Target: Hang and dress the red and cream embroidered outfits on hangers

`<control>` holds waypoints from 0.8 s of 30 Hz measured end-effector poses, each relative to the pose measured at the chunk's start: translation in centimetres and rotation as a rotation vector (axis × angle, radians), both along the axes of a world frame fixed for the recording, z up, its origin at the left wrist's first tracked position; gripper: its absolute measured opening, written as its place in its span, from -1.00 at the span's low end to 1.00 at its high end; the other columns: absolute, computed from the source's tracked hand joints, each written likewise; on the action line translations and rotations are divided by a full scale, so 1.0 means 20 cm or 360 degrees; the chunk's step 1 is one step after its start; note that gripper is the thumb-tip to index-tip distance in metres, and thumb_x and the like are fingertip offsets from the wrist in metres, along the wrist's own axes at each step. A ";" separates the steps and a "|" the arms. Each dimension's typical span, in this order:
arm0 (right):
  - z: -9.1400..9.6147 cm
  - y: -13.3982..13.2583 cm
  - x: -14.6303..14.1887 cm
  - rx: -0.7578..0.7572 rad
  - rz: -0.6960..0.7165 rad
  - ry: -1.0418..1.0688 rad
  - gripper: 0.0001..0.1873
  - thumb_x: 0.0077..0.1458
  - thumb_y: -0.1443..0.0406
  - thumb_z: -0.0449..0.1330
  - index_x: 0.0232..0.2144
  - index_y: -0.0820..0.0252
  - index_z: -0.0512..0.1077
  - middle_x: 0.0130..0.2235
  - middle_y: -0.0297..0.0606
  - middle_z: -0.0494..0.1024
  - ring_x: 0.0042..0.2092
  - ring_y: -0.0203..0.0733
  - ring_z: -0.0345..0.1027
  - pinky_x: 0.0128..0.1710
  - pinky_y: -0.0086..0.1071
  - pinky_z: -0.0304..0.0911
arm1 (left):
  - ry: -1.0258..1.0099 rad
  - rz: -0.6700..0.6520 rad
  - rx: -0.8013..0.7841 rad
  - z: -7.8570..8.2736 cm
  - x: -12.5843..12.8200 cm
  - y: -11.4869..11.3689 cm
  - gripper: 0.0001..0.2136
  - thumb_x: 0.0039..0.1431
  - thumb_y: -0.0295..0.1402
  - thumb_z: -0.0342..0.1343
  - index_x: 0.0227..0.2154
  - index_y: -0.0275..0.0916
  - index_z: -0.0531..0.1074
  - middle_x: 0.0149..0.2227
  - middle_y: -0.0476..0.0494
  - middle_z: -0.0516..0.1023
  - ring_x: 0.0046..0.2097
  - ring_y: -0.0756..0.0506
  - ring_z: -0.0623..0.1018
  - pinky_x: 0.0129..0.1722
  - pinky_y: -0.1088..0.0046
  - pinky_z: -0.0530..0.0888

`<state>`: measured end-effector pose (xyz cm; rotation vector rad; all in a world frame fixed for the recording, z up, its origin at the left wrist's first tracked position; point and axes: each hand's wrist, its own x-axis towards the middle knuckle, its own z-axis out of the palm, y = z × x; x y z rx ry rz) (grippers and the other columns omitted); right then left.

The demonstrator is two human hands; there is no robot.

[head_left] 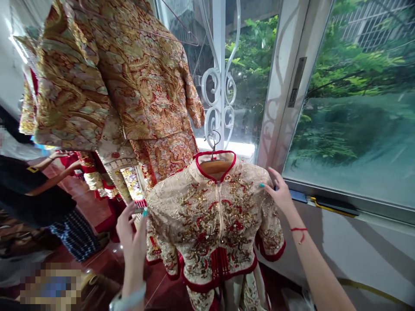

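A cream embroidered jacket [207,216] with red trim, a zip front and gold sequins hangs on a wooden hanger [216,165] in front of me. The hanger's metal hook rises to the white scrolled metalwork by the window. My right hand [278,188] is at the jacket's shoulder on the right, its thumb over the fabric and the fingers spread apart. Beside the opposite sleeve is my left hand [131,226], with fingers parted and slightly curled. Whether it touches the cloth I cannot tell.
Gold and red brocade garments [145,73] hang at the upper left. A co-worker in a black shirt [32,190] reaches towards other clothes on the left. Windows [350,108] with a sill fill the right side. A black and yellow object [335,206] lies on the sill.
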<state>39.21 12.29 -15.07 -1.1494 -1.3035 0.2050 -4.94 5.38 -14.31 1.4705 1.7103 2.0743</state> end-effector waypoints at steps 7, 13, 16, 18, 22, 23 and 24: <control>-0.04 0.13 -0.02 0.0207 -0.0099 0.0158 -0.60 0.07 0.07 0.19 -0.21 0.27 0.56 -0.12 -0.01 0.61 -0.09 0.01 0.47 0.02 -0.10 0.32 | -0.0375 -0.0458 -0.0289 -0.01 -0.14 0.23 -0.45 -0.21 0.16 0.25 -0.38 -0.27 0.50 -0.40 -0.01 0.50 -0.24 -0.10 0.43 -0.17 0.41 0.35; 0.09 0.24 0.05 0.0165 -0.0139 0.0118 -0.57 0.05 -0.01 0.15 -0.41 0.23 0.57 -0.35 -0.14 0.63 -0.30 -0.04 0.45 -0.27 -0.24 0.33 | -0.0891 -0.0486 -0.0187 -0.01 -0.07 0.20 -0.42 -0.41 0.05 0.40 -0.34 -0.27 0.53 -0.40 0.01 0.53 -0.27 -0.04 0.45 -0.21 0.47 0.35; 0.15 0.35 0.06 0.0053 0.0120 0.0095 -0.54 -0.02 -0.07 0.19 -0.47 0.23 0.54 -0.44 -0.22 0.57 -0.36 -0.10 0.37 -0.36 -0.32 0.25 | -0.0887 -0.0483 -0.0105 0.01 -0.03 0.17 -0.46 -0.30 0.04 0.37 -0.29 -0.24 0.53 -0.31 -0.02 0.55 -0.18 -0.07 0.48 -0.11 0.45 0.36; 0.16 0.41 0.05 -0.0030 0.0277 0.0062 -0.51 -0.07 -0.11 0.21 -0.50 0.22 0.51 -0.49 -0.27 0.52 -0.40 -0.15 0.32 -0.40 -0.35 0.21 | -0.0779 -0.0440 -0.0037 0.01 -0.01 0.14 -0.48 -0.21 0.06 0.33 -0.25 -0.22 0.52 -0.25 -0.04 0.55 -0.13 -0.08 0.48 -0.06 0.43 0.35; 0.14 0.44 0.03 -0.0116 0.0397 0.0030 -0.54 -0.06 -0.10 0.23 -0.49 0.19 0.46 -0.48 -0.32 0.47 -0.39 -0.21 0.26 -0.37 -0.39 0.17 | -0.0572 -0.0401 -0.0126 0.01 -0.05 0.07 -0.43 -0.21 0.08 0.32 -0.18 -0.21 0.51 -0.21 -0.07 0.55 -0.11 -0.12 0.48 -0.05 0.40 0.37; 0.14 0.43 0.03 -0.0126 0.0410 0.0036 -0.54 -0.05 -0.10 0.22 -0.48 0.18 0.45 -0.46 -0.33 0.47 -0.38 -0.21 0.26 -0.36 -0.39 0.17 | -0.0564 -0.0436 -0.0177 0.02 -0.06 0.06 -0.41 -0.23 0.08 0.33 -0.17 -0.21 0.51 -0.19 -0.09 0.56 -0.10 -0.13 0.49 -0.04 0.38 0.38; 0.13 0.42 0.03 -0.0136 0.0428 0.0048 -0.54 -0.04 -0.11 0.21 -0.46 0.17 0.43 -0.45 -0.33 0.47 -0.37 -0.21 0.26 -0.35 -0.40 0.17 | -0.0561 -0.0480 -0.0218 0.04 -0.08 0.05 -0.40 -0.22 0.07 0.33 -0.14 -0.21 0.51 -0.17 -0.11 0.57 -0.09 -0.14 0.49 -0.03 0.37 0.38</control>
